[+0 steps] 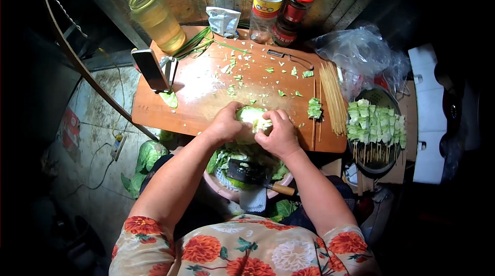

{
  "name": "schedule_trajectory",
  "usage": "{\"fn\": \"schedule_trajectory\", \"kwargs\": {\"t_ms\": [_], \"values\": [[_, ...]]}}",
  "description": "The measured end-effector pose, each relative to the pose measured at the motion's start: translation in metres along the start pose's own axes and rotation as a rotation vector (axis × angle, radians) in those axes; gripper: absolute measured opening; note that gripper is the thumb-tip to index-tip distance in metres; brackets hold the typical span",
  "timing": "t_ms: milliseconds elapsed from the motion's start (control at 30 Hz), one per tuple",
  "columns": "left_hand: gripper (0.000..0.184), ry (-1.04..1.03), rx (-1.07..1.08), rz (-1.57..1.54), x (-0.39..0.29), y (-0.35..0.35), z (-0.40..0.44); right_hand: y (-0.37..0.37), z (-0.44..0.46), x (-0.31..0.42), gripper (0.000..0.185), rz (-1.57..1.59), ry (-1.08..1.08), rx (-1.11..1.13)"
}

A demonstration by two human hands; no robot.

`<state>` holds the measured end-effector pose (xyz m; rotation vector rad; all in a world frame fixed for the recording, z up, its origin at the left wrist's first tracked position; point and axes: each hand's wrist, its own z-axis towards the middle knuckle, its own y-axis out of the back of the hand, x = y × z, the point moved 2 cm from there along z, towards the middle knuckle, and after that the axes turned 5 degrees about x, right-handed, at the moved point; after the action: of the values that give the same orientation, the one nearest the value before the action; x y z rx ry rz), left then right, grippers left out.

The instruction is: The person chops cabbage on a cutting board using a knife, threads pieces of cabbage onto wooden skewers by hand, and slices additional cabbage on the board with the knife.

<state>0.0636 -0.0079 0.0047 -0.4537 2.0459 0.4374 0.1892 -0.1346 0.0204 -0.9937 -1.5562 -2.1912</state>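
Note:
A pale green cabbage [250, 115] is gripped between both hands at the near edge of the wooden board table. My left hand [230, 123] wraps its left side, and my right hand [280, 133] has its fingers curled over the right side. Below them, a dark-bladed cleaver [246, 171] with a wooden handle lies across a pink basin [216, 187] of cabbage leaves. To the right, one skewer of cabbage pieces [314, 108] lies on the table beside a bundle of bare bamboo skewers [333, 98].
Several loaded cabbage skewers [374, 124] fill a dark basket at right. A phone on a stand [150, 70], a jar of yellow liquid [159, 21], a plastic bottle [266, 8] and a red-lidded jar [297, 5] line the table's far side. Whole cabbages [150, 156] sit on the floor, left.

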Motion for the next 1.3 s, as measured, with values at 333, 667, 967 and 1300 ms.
{"fn": "schedule_trajectory", "kwargs": {"t_ms": [333, 667, 967, 1300], "values": [[0.054, 0.044, -0.013, -0.087, 0.000, -0.003, 0.004, 0.006, -0.001, -0.009, 0.037, 0.133, -0.054, 0.073], [0.055, 0.007, -0.016, 0.080, 0.005, -0.007, 0.011, 0.013, 0.002, -0.012, 0.038, 0.080, -0.020, 0.181], [0.059, 0.137, -0.126, -0.042, 0.009, 0.008, 0.013, 0.044, 0.006, -0.040, 0.023, 0.969, -0.434, 0.022], [0.056, 0.102, -0.767, -0.166, 0.036, 0.105, 0.011, -0.004, -0.003, -0.008, 0.029, -0.245, 0.222, 0.301]]}}
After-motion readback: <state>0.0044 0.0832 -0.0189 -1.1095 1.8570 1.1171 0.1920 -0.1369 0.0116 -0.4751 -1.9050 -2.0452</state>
